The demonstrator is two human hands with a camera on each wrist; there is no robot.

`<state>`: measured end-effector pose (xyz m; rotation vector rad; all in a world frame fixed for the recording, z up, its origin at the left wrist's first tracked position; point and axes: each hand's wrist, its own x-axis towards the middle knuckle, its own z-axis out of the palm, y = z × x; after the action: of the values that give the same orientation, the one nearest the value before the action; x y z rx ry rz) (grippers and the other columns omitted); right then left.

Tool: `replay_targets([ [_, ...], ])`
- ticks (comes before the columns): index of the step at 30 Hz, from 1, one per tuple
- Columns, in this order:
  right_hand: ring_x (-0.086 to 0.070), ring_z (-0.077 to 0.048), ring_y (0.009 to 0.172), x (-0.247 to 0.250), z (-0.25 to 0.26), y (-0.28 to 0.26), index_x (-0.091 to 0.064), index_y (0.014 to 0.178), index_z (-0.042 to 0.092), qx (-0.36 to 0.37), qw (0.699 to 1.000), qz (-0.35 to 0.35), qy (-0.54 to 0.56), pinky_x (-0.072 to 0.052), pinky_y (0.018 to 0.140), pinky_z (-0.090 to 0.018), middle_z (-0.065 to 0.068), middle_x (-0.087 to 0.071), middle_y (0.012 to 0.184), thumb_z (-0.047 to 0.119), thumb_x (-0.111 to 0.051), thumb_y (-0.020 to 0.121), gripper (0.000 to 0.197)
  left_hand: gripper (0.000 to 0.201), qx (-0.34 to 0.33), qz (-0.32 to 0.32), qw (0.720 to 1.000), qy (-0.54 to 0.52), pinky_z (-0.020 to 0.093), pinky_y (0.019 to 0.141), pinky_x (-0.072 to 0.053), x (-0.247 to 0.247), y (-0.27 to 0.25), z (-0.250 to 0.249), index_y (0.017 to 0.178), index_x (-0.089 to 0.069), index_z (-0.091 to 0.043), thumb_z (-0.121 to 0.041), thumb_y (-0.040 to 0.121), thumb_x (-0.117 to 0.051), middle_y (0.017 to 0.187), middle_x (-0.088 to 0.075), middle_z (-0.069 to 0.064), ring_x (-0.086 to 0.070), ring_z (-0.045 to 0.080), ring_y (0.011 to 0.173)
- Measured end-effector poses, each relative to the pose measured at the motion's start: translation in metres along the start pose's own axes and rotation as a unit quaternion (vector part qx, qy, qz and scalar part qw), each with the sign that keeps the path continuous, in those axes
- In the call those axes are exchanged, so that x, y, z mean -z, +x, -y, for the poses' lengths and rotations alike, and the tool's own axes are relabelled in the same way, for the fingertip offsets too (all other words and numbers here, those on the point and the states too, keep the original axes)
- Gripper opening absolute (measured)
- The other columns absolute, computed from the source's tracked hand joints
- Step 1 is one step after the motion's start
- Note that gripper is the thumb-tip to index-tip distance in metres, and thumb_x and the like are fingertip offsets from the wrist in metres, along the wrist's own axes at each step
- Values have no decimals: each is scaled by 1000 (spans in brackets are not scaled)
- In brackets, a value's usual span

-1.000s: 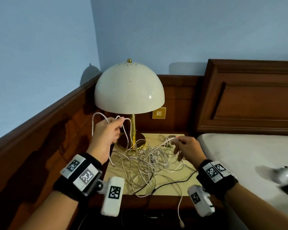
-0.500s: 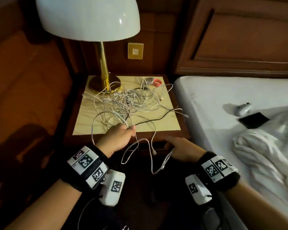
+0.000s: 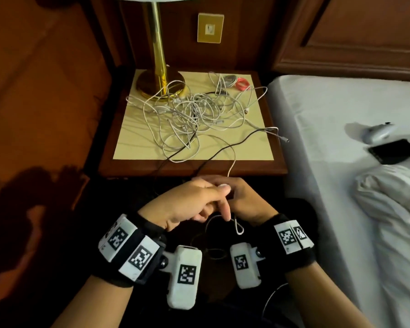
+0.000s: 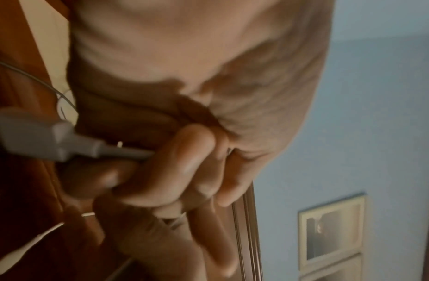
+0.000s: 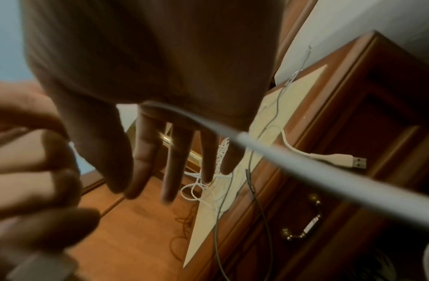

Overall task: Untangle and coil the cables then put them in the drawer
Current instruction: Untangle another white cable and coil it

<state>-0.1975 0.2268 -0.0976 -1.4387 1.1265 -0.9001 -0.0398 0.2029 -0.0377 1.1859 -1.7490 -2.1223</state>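
A tangle of white cables (image 3: 194, 110) lies on the nightstand top (image 3: 137, 147), with a black cable (image 3: 223, 150) running through it and over the front edge. One white cable (image 3: 232, 165) drops from the tangle to my hands, which meet below the front edge. My left hand (image 3: 206, 200) grips this cable near its plug (image 4: 28, 133), fingers (image 4: 184, 161) curled round it. My right hand (image 3: 244, 200) is beside it with straight, spread fingers (image 5: 146, 152); the cable (image 5: 268, 146) lies across its palm. A loop (image 3: 239, 227) hangs beneath. The drawer (image 5: 340, 190) with its brass handle (image 5: 304, 226) is shut.
A brass lamp base (image 3: 160, 84) stands at the back left of the nightstand and a red coil (image 3: 242, 84) at the back right. A USB plug (image 5: 352, 162) hangs off the edge. The bed (image 3: 329, 185) on the right holds a dark phone (image 3: 393, 151) and a white device (image 3: 376, 132).
Both hands have come back from the tangle to below the nightstand's front edge and met there. They have drawn one white cable out with them.
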Motion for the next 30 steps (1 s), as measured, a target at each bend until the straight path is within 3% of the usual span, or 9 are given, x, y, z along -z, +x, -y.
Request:
replay_targets([
  [2, -64, -10, 70, -5, -4, -1, -67, 83, -8, -30, 997, -48, 53, -50, 69, -20, 0, -69, 72, 2, -71, 69, 17, 45, -31, -29, 999, -30, 20, 44, -18, 6, 1, 2, 64, -62, -6, -34, 97, -50, 45, -25, -7, -23, 7, 40],
  [3, -60, -14, 56, -6, -7, -2, -63, 75, -7, -48, 993, -78, 77, -47, 59, -22, -2, -64, 60, 5, -72, 71, 16, 42, -47, -49, 996, -55, 20, 44, -19, 10, 1, 4, 62, -61, -7, -35, 92, -55, 45, -26, -7, -24, 8, 41],
  [6, -41, -11, 39, 6, -18, -11, -55, 68, 4, -81, 970, -168, 153, -36, 45, -23, 0, -48, 45, 3, -73, 77, 21, 33, -78, -108, 981, -143, 20, 48, -25, 25, 0, 16, 61, -57, -9, -34, 82, -58, 47, -29, -6, -28, 9, 43],
  [9, -36, -8, 39, 19, -27, -26, -55, 66, 10, -95, 953, -204, 203, -34, 41, -20, 0, -44, 49, 5, -77, 72, 24, 30, -78, -113, 961, -240, 24, 52, -28, 43, -3, 30, 63, -57, -16, -30, 88, -57, 48, -25, -7, -26, 8, 42],
  [14, -41, -8, 45, 32, -42, -45, -58, 68, 11, -113, 950, -248, 151, -35, 46, -17, 4, -51, 52, 2, -74, 72, 18, 28, -77, -142, 910, -382, 22, 47, -18, 55, -2, 35, 71, -56, -13, -27, 91, -42, 48, -26, -8, -22, 4, 36],
  [18, -39, -9, 43, 33, -43, -50, -61, 61, 13, -124, 945, -253, 168, -33, 43, -18, 1, -48, 49, 8, -73, 69, 15, 30, -57, -199, 881, -426, 23, 42, -14, 60, -3, 36, 58, -51, -12, -28, 80, -39, 47, -23, -7, -17, 6, 33],
  [21, -38, -8, 39, 34, -41, -46, -59, 64, 8, -133, 934, -306, 126, -30, 39, -18, 0, -49, 47, 0, -68, 79, 20, 29, -12, -234, 894, -382, 23, 42, -12, 62, -1, 38, 51, -45, -15, -21, 79, -39, 44, -26, -7, -17, 6, 32],
  [25, -35, -6, 36, 49, -30, -41, -57, 62, 6, -122, 904, -396, 103, -27, 37, -17, 1, -49, 43, -1, -66, 84, 24, 37, 30, -248, 926, -281, 18, 45, -27, 69, -3, 41, 57, -44, -17, -24, 93, -46, 51, -40, -3, -34, 8, 40],
  [30, -36, -9, 37, 55, -22, -42, -60, 61, 9, -102, 909, -402, 41, -30, 39, -17, 1, -51, 42, 2, -68, 83, 25, 40, -5, -286, 907, -310, 19, 43, -19, 71, -9, 35, 60, -44, -20, -37, 97, -48, 45, -31, -8, -22, 6, 35],
])
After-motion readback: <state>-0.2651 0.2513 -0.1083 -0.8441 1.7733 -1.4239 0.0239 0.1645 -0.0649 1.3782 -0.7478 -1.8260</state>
